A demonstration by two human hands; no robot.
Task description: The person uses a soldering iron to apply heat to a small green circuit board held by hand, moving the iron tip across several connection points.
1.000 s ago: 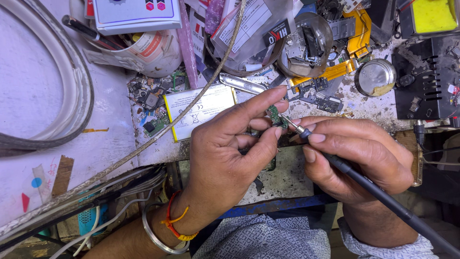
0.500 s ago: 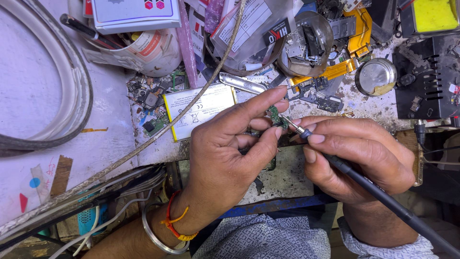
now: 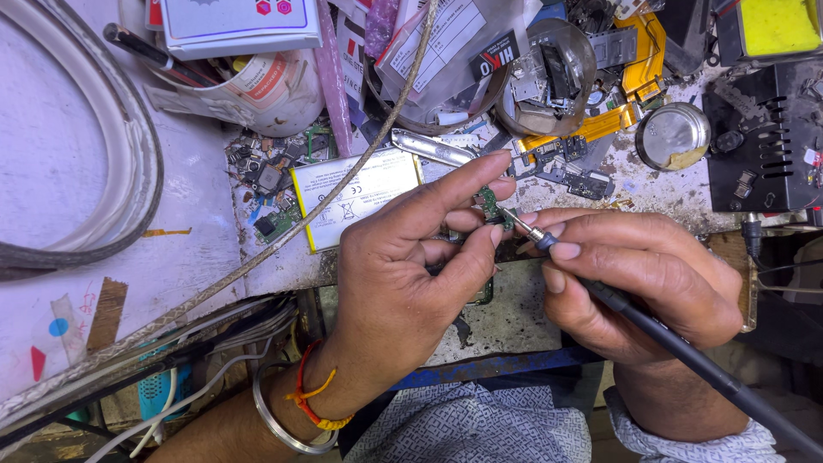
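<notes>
A flat battery with a yellow edge (image 3: 356,197) lies on the cluttered bench (image 3: 77,257), a braided cable (image 3: 283,244) crossing over it. Beside it sit loose small parts (image 3: 266,184). A white cup (image 3: 257,86) stands behind, thick white tubing (image 3: 129,163) curves at the left, and a round metal tin (image 3: 673,135) rests near a black box (image 3: 763,137)

We see a bright, evenly lit view from above, with soft light that throws only faint shadows under the left hand (image 3: 403,283) and right hand (image 3: 634,287). The focus is sharp across the middle, and a mild glare sits on the round metal tin (image 3: 673,135). Toward the lower right corner, we find the picture darker and less distinct.
</notes>
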